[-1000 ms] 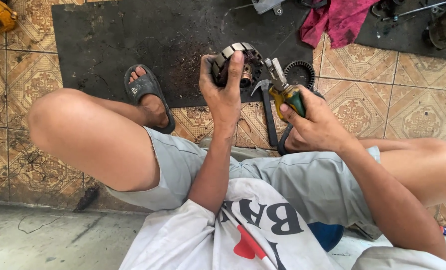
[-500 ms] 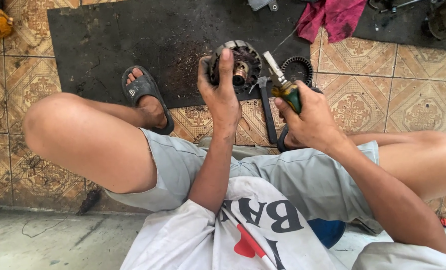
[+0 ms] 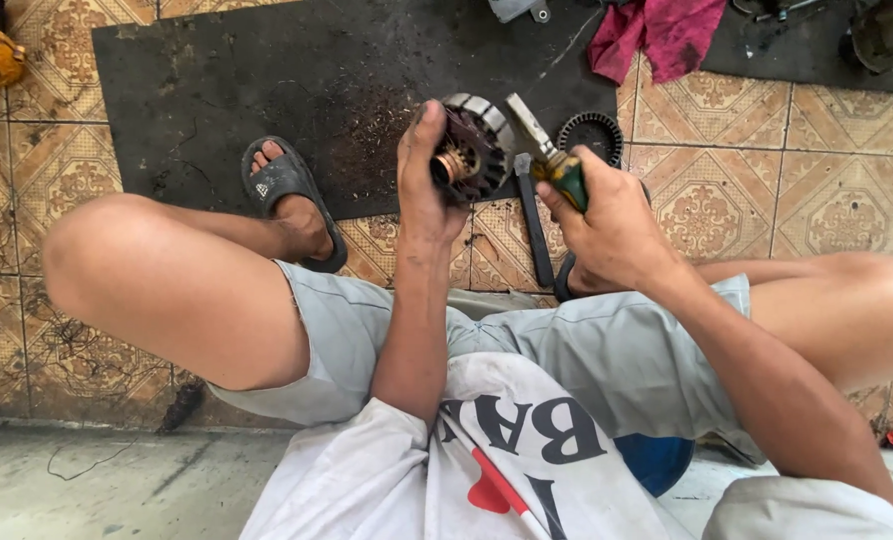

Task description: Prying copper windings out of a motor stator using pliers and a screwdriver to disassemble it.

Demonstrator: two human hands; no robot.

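Rotor (image 3: 472, 150) (round motor part, copper at the hub, metal claw segments around the rim) is held up off the floor, over the near edge of the black rubber mat (image 3: 267, 90). Left hand (image 3: 422, 185) is clenched around its left side, thumb over the rim, hub facing the camera.

Right hand (image 3: 607, 225) is wrapped tight on the green-yellow handle of a screwdriver (image 3: 542, 145). The blade runs up-left from the fist and its tip meets the rotor's right rim; can't tell whether it sits in a gap or just rests on the metal.

Step, as I read it: prying or scraping at the rotor edge. That calls for a steady left-hand brace and a blade angled away from the left thumb, since a slip would head that way.

Just below the two grips: a dark flat bar tool (image 3: 537, 235) lying on the tiles. Beyond the right fist: a black toothed ring (image 3: 592, 130) on the mat edge. Further out, a red rag (image 3: 667, 35).

Containers: none in view, loose parts sit straight on mat and floor.
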